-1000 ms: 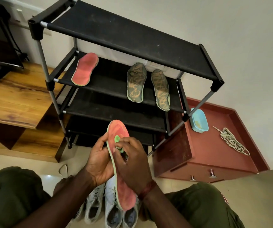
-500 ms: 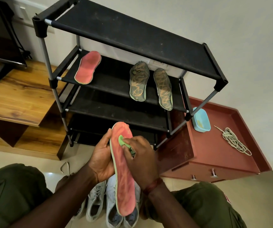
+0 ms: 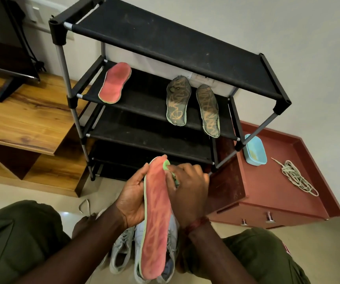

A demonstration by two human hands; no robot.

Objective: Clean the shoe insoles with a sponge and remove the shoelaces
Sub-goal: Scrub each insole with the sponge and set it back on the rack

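Red spare insole [image 3: 115, 86] lies on rack's [image 3: 165, 37] 2nd shelf, L. Below, L hand [image 3: 133, 198] grips held insole [image 3: 155, 222] by its edge. R hand [image 3: 187, 191] pinches green sponge [image 3: 166, 165] vs its toe. Laces [image 3: 296, 177] coiled on red cabinet [image 3: 267, 187], R.

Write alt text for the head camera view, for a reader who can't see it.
A person's left hand holds a pink insole while the right hand presses a green sponge near its top end. Behind, a black shoe rack holds three more insoles; shoelaces and a blue tub lie on a red cabinet.
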